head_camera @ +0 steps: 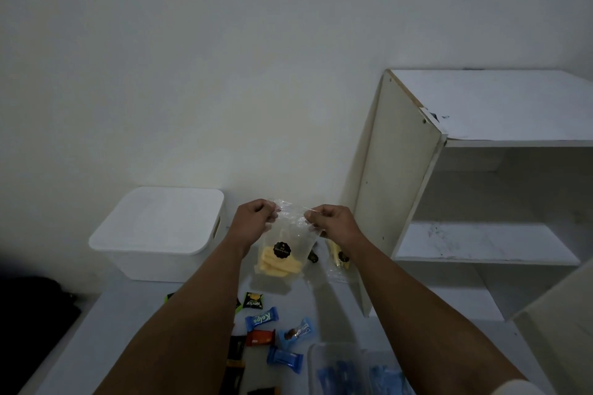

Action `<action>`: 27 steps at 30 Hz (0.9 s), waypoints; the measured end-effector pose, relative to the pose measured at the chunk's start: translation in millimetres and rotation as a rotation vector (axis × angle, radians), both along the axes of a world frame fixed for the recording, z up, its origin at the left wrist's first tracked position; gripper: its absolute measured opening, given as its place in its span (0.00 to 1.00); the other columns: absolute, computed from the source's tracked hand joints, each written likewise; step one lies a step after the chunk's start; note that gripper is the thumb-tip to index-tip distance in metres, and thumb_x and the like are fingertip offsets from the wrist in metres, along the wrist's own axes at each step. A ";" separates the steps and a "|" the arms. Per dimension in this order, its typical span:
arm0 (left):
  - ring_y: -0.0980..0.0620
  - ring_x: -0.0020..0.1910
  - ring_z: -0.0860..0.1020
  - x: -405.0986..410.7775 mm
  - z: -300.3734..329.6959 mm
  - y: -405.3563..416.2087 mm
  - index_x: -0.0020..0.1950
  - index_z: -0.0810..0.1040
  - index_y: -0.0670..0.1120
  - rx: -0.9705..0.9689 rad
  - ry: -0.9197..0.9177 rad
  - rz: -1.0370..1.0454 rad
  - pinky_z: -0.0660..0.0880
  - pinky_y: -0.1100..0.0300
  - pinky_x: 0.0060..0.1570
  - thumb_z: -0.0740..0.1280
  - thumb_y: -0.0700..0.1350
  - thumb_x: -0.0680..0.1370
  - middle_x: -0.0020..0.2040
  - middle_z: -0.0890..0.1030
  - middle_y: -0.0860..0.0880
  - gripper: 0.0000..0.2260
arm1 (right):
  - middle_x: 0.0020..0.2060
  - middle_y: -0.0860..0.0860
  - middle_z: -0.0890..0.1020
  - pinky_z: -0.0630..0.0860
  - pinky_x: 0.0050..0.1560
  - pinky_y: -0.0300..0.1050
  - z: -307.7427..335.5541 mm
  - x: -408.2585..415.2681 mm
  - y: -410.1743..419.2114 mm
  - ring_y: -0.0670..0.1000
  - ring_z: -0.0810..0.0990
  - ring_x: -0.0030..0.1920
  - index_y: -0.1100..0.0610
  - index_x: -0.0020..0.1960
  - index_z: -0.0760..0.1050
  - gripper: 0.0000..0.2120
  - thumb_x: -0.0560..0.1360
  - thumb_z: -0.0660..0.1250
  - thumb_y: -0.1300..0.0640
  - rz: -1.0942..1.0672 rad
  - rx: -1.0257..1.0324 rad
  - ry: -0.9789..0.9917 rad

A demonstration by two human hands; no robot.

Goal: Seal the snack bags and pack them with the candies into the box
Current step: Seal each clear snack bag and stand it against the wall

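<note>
Hanging in the air above the far part of the white table (pixel 112 324) is a clear plastic snack bag (pixel 282 250) with a round black label and pale yellow sticks settled at its bottom. The person is pinching its top edge from both sides: the left hand (pixel 255 218) is gripping the upper left corner with fingers curled tight, and the right hand (pixel 332 221) is gripping the upper right corner the same way, so the bag mouth is stretching between them. Both forearms are reaching forward from the bottom of the view.

A second clear snack bag (pixel 337 255) with yellow contents and a black label is lying on the table just right of the held one, partly hidden behind the right wrist. Wrapped candies are lying scattered nearer the person: a black-and-green Nextar packet (pixel 253 300), a blue Kelpa candy (pixel 261 319), an orange-red candy (pixel 260 337), a light blue candy (pixel 296 332) and another blue candy (pixel 285 359). A clear plastic box (pixel 340 369) holding blue wrappers is sitting at the near right.

A white lidded plastic bin (pixel 160 228) is standing to the left against the white wall (pixel 224 58). A white open shelf unit (pixel 481 186) is standing to the right.
</note>
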State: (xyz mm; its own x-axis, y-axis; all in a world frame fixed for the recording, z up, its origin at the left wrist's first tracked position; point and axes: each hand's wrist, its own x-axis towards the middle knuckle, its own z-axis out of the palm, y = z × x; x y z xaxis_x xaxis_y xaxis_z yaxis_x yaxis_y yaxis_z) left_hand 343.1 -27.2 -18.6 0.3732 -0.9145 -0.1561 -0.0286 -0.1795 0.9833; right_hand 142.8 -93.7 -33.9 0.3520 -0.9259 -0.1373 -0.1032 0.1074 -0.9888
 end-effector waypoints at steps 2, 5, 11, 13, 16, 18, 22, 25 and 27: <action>0.53 0.44 0.79 4.1 0.1 -2.6 0.47 0.84 0.44 -0.016 0.012 0.037 0.77 0.56 0.49 0.66 0.46 0.82 0.43 0.83 0.48 0.09 | 0.39 0.53 0.85 0.77 0.40 0.43 2.4 -2.0 -2.7 0.46 0.83 0.36 0.66 0.51 0.83 0.11 0.75 0.75 0.58 -0.009 0.054 -0.053; 0.52 0.44 0.80 6.5 -0.5 -5.3 0.49 0.84 0.44 -0.020 0.024 0.047 0.78 0.56 0.51 0.66 0.46 0.82 0.44 0.83 0.48 0.09 | 0.42 0.54 0.86 0.78 0.47 0.45 0.4 -3.5 -7.2 0.49 0.84 0.41 0.64 0.51 0.84 0.09 0.75 0.74 0.58 -0.044 0.103 -0.120; 0.52 0.46 0.81 2.8 12.3 -8.0 0.48 0.85 0.44 -0.043 0.119 0.006 0.79 0.52 0.55 0.67 0.45 0.82 0.44 0.83 0.46 0.09 | 0.46 0.54 0.87 0.78 0.49 0.46 -1.1 -4.2 -11.1 0.49 0.84 0.43 0.59 0.51 0.85 0.11 0.74 0.76 0.53 -0.098 0.142 -0.166; 0.53 0.45 0.81 2.2 17.3 -7.7 0.50 0.85 0.43 -0.034 0.133 0.016 0.80 0.53 0.55 0.67 0.44 0.82 0.45 0.84 0.47 0.08 | 0.46 0.54 0.87 0.78 0.48 0.46 0.1 -4.3 -12.6 0.49 0.85 0.44 0.61 0.53 0.84 0.13 0.74 0.75 0.53 -0.101 0.154 -0.201; 0.52 0.45 0.81 -0.5 20.2 -6.7 0.53 0.85 0.40 -0.031 0.131 0.026 0.81 0.53 0.54 0.67 0.44 0.82 0.44 0.84 0.47 0.10 | 0.44 0.54 0.86 0.76 0.47 0.46 1.1 -1.8 -14.0 0.50 0.84 0.45 0.62 0.53 0.83 0.12 0.75 0.74 0.55 -0.099 0.159 -0.232; 0.52 0.45 0.81 -0.3 20.3 -5.3 0.53 0.84 0.38 -0.039 0.133 0.028 0.80 0.52 0.55 0.66 0.43 0.82 0.43 0.83 0.47 0.10 | 0.44 0.54 0.86 0.75 0.47 0.46 1.2 -0.5 -14.3 0.51 0.84 0.45 0.62 0.52 0.83 0.10 0.76 0.74 0.56 -0.090 0.160 -0.238; 0.53 0.43 0.81 -1.4 18.7 -4.7 0.52 0.84 0.39 -0.051 0.112 0.020 0.79 0.51 0.56 0.66 0.43 0.82 0.42 0.83 0.47 0.10 | 0.41 0.53 0.84 0.75 0.48 0.48 -1.8 1.6 -12.6 0.51 0.83 0.45 0.59 0.48 0.82 0.05 0.77 0.72 0.56 -0.094 0.154 -0.234; 0.50 0.44 0.82 -3.0 15.0 -6.3 0.54 0.84 0.41 -0.054 0.169 0.069 0.81 0.51 0.53 0.67 0.43 0.81 0.44 0.84 0.48 0.08 | 0.42 0.51 0.85 0.75 0.50 0.49 -0.5 3.2 -10.3 0.51 0.85 0.45 0.58 0.49 0.81 0.07 0.77 0.71 0.54 -0.056 0.140 -0.198; 0.49 0.44 0.82 -1.3 11.2 -6.5 0.55 0.84 0.40 -0.052 0.233 0.107 0.82 0.53 0.51 0.67 0.43 0.81 0.46 0.84 0.47 0.09 | 0.46 0.52 0.87 0.75 0.50 0.49 -1.2 3.6 -8.1 0.53 0.87 0.48 0.58 0.55 0.81 0.12 0.76 0.73 0.52 0.035 0.154 -0.147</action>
